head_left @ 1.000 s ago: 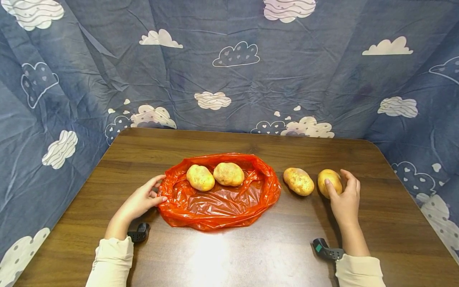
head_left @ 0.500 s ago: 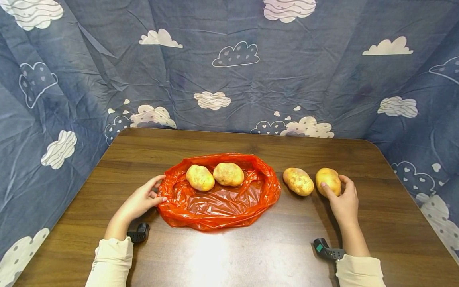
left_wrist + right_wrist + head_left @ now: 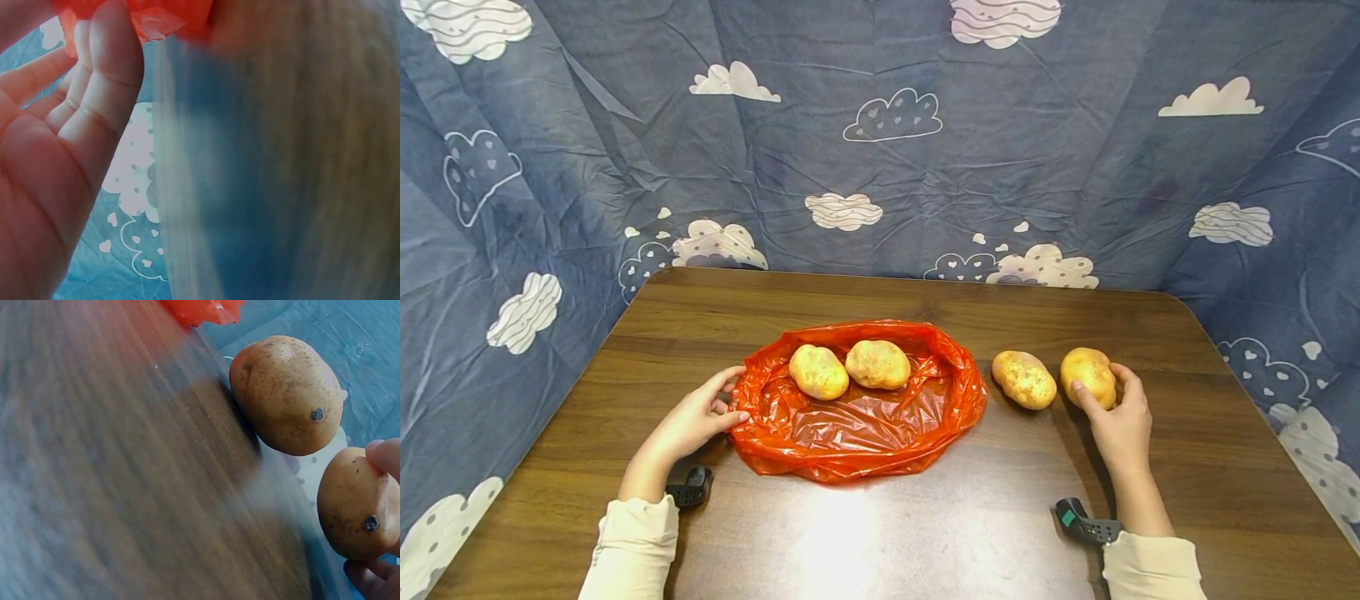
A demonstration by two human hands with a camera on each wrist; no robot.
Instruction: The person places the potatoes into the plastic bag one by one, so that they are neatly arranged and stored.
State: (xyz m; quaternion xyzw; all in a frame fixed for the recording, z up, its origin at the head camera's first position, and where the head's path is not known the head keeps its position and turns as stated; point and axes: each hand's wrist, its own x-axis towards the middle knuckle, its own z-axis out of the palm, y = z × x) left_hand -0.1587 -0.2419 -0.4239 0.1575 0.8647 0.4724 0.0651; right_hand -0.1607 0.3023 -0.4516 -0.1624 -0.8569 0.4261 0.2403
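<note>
A red plastic bag (image 3: 857, 437) lies spread wide at the mouth on the table, with two potatoes (image 3: 818, 372) side by side inside it. My left hand (image 3: 692, 417) holds the bag's left edge between thumb and fingers; in the left wrist view, red plastic (image 3: 156, 22) shows at the fingertips. To the right of the bag, one potato (image 3: 1024, 380) rests alone on the wood. Just beyond it, my right hand (image 3: 1120, 417) grips another potato (image 3: 1088, 377), thumb on the near side and fingers round the right side. A dark spot marks this held potato (image 3: 353, 506) in the right wrist view.
The brown wooden table (image 3: 925, 533) has rounded far corners and bright glare near its front. A dark blue cloth (image 3: 887, 167) with cloud prints hangs behind it and at both sides. Each wrist wears a black camera mount (image 3: 1086, 522).
The potato in my right hand has shifted slightly up and left in the head view, turning a little between the fingers. The left hand, bag and other potatoes have stayed put.
</note>
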